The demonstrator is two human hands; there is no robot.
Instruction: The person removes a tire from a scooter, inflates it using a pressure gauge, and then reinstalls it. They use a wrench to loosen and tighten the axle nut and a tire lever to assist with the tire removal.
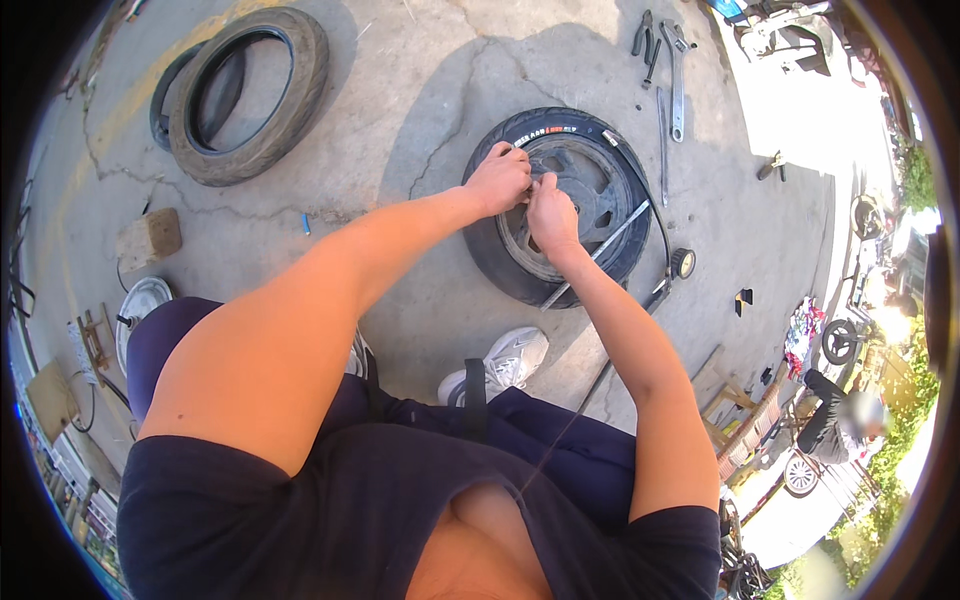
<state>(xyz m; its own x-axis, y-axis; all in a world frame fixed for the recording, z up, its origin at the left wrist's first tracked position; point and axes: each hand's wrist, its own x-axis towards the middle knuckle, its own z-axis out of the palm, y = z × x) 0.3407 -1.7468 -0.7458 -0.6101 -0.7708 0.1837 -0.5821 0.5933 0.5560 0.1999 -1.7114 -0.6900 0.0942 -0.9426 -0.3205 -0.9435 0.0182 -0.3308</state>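
A wheel lies flat on the concrete in front of me, its black tyre mounted around a dark grey spoked rim. My left hand and my right hand meet over the rim's left part, fingers closed in a pinch. Whatever sits between the fingertips is too small and hidden to make out. A straight metal bar rests slantwise across the wheel's right side. Along the tyre's right edge runs a black air hose, and a round pressure gauge lies beside the wheel.
Two loose tyres lean together at far left, near a stone block. Pliers, an adjustable wrench and a thin rod lie beyond the wheel. My shoe is close by. Another person is at right.
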